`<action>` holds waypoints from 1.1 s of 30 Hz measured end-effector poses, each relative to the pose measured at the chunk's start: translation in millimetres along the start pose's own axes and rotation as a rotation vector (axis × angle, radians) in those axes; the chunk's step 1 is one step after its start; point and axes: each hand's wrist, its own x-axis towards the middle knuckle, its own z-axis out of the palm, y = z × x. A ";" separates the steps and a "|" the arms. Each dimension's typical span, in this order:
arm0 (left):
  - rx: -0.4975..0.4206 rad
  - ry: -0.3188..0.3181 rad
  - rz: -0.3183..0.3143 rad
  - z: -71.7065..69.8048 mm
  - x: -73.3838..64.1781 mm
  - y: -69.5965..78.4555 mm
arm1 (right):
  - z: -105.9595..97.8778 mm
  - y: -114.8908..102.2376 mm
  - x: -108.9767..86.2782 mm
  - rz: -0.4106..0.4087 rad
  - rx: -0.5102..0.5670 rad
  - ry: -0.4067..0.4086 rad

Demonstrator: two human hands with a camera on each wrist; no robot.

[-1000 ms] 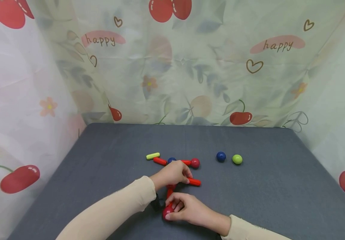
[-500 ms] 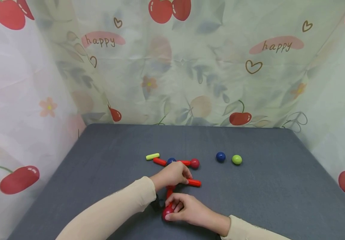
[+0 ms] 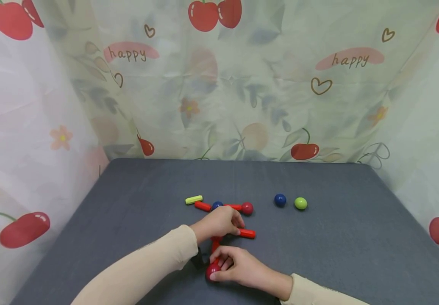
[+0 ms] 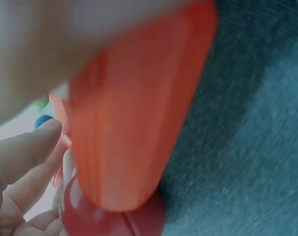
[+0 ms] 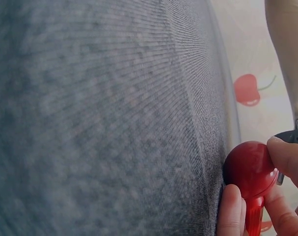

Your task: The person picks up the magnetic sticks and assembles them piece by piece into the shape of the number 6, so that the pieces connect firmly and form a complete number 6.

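A: ok so what's each hand up to?

B: two hands, both pinching. Right hand (image 3: 238,263) has the near red ball (image 3: 212,272) between thumb and fingers, and a lengthwise red stick (image 3: 215,245) runs from that ball toward the far side of the table (image 3: 154,186). Left hand (image 3: 220,221) pinches a sideways red stick (image 3: 248,234) near its left end, rest of it poking out to the right.

A: how many red balls? I keep getting two, maybe three.

B: two for sure, the second is the far red ball (image 3: 247,208). Something red peeks out under the left hand at the lengthwise one's far end too, but it's too covered to call in the head view tbh.

A: and that row behind the left hand?

B: left row stick (image 3: 203,206), blue row ball (image 3: 217,205), right row stick (image 3: 234,207), far red ball. So four red sticks showing, plus one yellow stick (image 3: 194,200) right by the row's left end.

A: loose balls?

B: two, off to the right, near each other: one loose blue ball (image 3: 280,200), one green ball (image 3: 301,203). Blues total two.
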 end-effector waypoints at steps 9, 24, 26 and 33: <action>-0.166 -0.020 0.016 -18.9 -6.0 -6.5 | 0.2 0.2 0.3 -0.015 0.004 -0.006; -0.408 0.081 -0.160 -36.2 -46.8 -44.4 | 1.7 -1.1 0.8 0.049 0.005 0.011; -0.437 0.066 -0.167 -31.2 -50.0 -48.5 | 1.6 -0.9 0.8 0.047 0.010 0.009; -0.494 0.042 -0.158 -15.2 -50.4 -54.1 | 1.5 -0.3 0.7 0.043 0.021 0.005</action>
